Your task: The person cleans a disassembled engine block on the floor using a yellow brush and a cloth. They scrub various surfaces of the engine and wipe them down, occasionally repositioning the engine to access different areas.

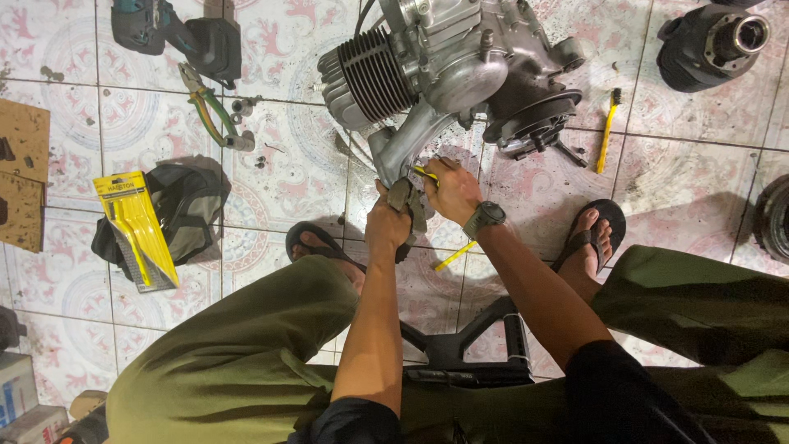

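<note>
1. Head view, the work in hand: the person is sitting low on a black stool (477, 345), knees spread, and is working at the lower end of a small engine (448, 70) that is lying on the tiled floor (271, 177). The left hand (388, 226) is closing around a grey rag (408, 205) and pressing it against the engine's grey metal pipe (403, 148). The right hand (450, 191), a watch on its wrist, is gripping a slim yellow-handled tool (425, 173) with its tip set just beside the rag at the pipe's end.

2. By my judgement, this is a cleaning or scraping step at the pipe's mouth. The next move is calling for a steady brace from the left hand while the right works the tool with small, controlled strokes, so the tip is not slipping off the metal.

3. The floor and room: the engine is lying between the person's sandalled feet. Pliers (207, 103) with green-and-yellow grips are lying to the left near a few small sockets, with a dark power drill (177, 33) above them. A yellow carded tool pack (136, 230) is resting on a dark bag (189, 210). A yellow brush (608, 127) is lying to the right, and another dark engine part (711, 45) is sitting at the top right. The patterned tiles are looking stained with grime around the engine.
</note>
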